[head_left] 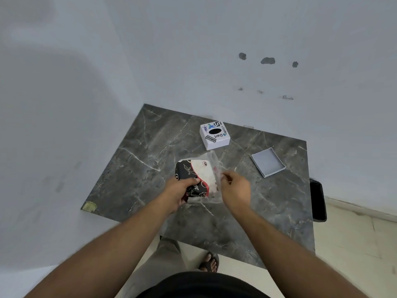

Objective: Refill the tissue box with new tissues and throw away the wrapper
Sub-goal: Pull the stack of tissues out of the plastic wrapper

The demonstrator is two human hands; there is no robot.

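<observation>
Both hands: our left hand [179, 190] grips the tissue pack [198, 176], right hand [235, 187] pinches its wrapper [211, 157]; tissue box [214, 135] sits straight ahead.

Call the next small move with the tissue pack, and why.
Probably peel the clear plastic wrapper off with the right hand while the left hand holds the black, red and white tissue pack. The wrapper's far end looks loose, and the white square tissue box waits unfilled.
</observation>
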